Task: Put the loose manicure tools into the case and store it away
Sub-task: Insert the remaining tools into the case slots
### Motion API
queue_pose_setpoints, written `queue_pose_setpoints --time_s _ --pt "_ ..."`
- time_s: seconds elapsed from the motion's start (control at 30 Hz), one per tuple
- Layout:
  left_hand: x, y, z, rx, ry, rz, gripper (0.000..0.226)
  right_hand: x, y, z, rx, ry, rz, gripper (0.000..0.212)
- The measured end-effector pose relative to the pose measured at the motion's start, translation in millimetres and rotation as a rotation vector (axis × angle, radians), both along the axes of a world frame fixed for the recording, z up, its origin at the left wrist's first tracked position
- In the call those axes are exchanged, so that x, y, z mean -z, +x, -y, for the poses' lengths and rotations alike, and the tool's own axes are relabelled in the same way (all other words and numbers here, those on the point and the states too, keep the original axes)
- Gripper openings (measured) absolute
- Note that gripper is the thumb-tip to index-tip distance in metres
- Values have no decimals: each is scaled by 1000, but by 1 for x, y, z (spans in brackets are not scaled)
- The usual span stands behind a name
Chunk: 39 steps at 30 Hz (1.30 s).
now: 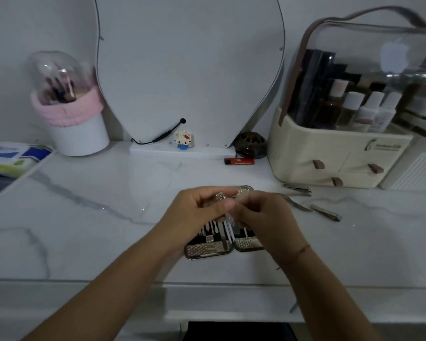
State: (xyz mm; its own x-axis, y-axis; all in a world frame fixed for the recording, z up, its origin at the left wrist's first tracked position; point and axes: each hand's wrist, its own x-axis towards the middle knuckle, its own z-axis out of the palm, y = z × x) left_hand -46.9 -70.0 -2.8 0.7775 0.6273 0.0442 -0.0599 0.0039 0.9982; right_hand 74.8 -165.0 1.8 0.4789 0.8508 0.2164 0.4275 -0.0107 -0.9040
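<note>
Above the open case [207, 253], a small clipper [220, 196] is held clear of the tabletop [96, 217] between both hands. The case lies flat near the front edge, its two halves spread, with several thin tools already tucked upright under the bands of the left half.

The step in hand looks like readying this clipper for its slot. To do it well, the lever should be folded flat first. The tool should then be slid lengthwise under a free band rather than pressed down on top of its neighbours. One hand would be better freed to steady the case, which is light and may skate on the smooth stone.

The left hand [202, 210] grasps the clipper's head, thumb and curled fingers pinching it, palm turned inward. The right hand [263, 217] meets it from the other side with fingers curled; it appears to pinch the tool's far end, though blur hides the exact contact. Both forearms reach in from the lower corners and converge over the case.

To the right, three more loose pieces wait on the tabletop: a nipper [298, 188] just before the cream organiser [330, 156], a thin curved tool [296, 205], and a larger clipper [326, 212].
</note>
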Motion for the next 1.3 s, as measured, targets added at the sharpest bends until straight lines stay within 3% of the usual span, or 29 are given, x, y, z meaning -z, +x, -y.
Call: queue_pose_setpoints --time_s 0.07,0.2,0.3,0.53,0.63,0.77,0.93,1.07,1.3 --pt "6 -6 1 -23 -175 45 26 3 -5 -2 -25 5 -73 20" --pt "9 -16 1 68 -198 125 22 6 -8 2 -100 4 -223 16" --pt "7 -21 0 -19 3 86 19 3 -8 3 -110 6 -283 17" --pt "7 -17 -10 -139 482 -50 19 -6 -7 1 -21 2 -121 17" --pt "9 -16 -11 -185 542 -86 19 -9 -9 -1 10 6 -123 26" --pt "14 -14 -9 -224 445 -86 17 -15 -11 1 -63 58 -206 30" --pt "14 -16 -5 -220 124 24 13 -3 -7 1 27 33 -161 18" --pt "17 -16 -2 -162 -98 151 20 4 -10 3 -66 -25 -276 11" --pt "23 -32 -7 -200 -30 134 16 9 -13 -1 -84 -20 -407 10"
